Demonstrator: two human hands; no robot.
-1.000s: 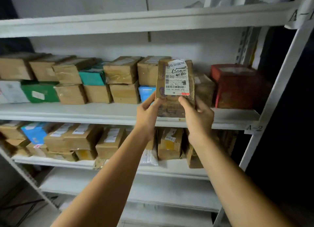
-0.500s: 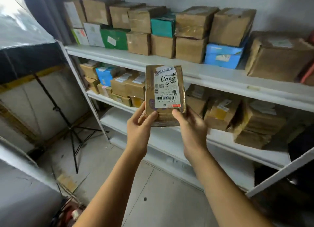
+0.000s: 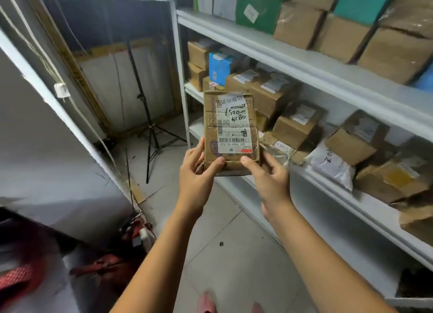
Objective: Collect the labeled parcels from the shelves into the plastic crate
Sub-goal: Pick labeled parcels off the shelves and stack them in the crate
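A flat brown cardboard parcel (image 3: 230, 130) with a white barcode label and handwritten marks stands upright in front of me, away from the shelves. My left hand (image 3: 198, 172) grips its lower left edge, thumb on the front. My right hand (image 3: 267, 177) grips its lower right edge the same way. The white shelving (image 3: 304, 64) runs along the right, stacked with several brown, green, teal and blue parcels. No plastic crate can be made out for certain.
A black tripod stand (image 3: 150, 125) stands on the tiled floor ahead by a covered panel. A grey shelf unit (image 3: 58, 148) fills the left. Red blurred objects (image 3: 112, 266) lie at the lower left. My pink shoes (image 3: 206, 303) show at the bottom.
I have turned left, away from the shelves, and the parcel has come down with both hands holding it. The shelves now lie on my right, and the floor and tripod have come into view.
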